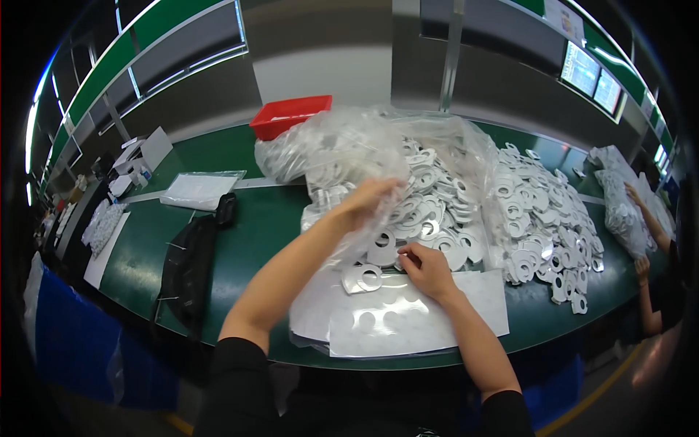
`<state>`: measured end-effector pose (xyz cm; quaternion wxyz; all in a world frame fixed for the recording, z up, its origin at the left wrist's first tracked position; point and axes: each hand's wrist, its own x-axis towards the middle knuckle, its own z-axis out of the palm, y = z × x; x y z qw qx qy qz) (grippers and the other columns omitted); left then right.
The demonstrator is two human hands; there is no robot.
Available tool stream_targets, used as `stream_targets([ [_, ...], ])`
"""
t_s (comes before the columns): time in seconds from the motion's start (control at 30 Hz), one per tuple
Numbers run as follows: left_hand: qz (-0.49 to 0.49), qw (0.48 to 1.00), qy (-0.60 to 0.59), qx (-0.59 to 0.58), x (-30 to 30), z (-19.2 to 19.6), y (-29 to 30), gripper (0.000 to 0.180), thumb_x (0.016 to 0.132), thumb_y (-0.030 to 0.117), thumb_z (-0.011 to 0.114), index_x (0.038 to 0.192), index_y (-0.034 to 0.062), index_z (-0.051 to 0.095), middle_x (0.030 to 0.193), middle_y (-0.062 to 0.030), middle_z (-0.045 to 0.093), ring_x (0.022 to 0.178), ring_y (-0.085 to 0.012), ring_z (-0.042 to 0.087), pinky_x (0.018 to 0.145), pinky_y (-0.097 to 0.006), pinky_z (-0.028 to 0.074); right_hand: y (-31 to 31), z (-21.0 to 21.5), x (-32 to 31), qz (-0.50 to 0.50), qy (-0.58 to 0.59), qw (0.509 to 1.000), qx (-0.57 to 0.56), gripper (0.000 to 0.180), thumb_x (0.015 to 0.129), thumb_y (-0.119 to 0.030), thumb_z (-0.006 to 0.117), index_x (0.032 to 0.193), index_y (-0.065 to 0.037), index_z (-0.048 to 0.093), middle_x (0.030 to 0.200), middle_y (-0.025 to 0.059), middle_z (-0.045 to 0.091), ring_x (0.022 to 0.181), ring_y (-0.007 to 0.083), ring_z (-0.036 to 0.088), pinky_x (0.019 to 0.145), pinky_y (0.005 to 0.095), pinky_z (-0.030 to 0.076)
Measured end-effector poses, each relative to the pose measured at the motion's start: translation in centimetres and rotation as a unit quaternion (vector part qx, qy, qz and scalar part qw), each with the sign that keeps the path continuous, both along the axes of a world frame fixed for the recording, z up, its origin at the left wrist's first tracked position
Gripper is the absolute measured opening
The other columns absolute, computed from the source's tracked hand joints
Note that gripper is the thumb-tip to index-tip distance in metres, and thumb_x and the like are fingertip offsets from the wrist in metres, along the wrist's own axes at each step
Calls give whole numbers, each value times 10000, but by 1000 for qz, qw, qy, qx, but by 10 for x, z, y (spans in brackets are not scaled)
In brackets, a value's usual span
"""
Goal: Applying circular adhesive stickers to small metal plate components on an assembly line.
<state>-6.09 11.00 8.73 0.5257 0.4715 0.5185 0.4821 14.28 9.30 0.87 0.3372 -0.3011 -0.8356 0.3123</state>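
A large clear plastic bag (342,138) lies open, with many flat white ring-shaped plastic parts (429,193) spilling from it. My left hand (375,198) is at the bag's left side, its fingers closed on the thin film and slightly blurred. Lower and to the right, my right hand (429,271) has its fingers bent together at the front edge of the heap. What its fingertips hold, if anything, is hidden. Beside them lie a few loose ring parts (362,278), on a white sheet (419,320) with faint round marks.
More ring parts (542,211) are heaped to the right on the green table (269,233). A red bin (291,115) stands behind the bag. On the left are a black pouch (188,269) and a bagged white stack (202,189). At far right, another person's hands (642,268) touch a bag (619,207).
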Motion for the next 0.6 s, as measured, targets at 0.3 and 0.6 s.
stream_targets([
  [0.3,392,877,-226,162,-173,-22,-144,158,905,223,511,906,89,594,767,3,545,666,-116,519,584,-262,422,-4,6,6,1,-26,1000,2,169,817,-149,670,943,-39,644,689,58,626,564,133,553,545,259,444],
  [0.6,301,929,-192,93,-321,24,-141,486,808,410,534,1107,27,533,1116,-150,560,1020,-251,531,883,-408,437,-3,10,6,-22,-41,999,11,156,811,-151,662,936,-60,647,710,72,634,581,197,583,555,308,453],
])
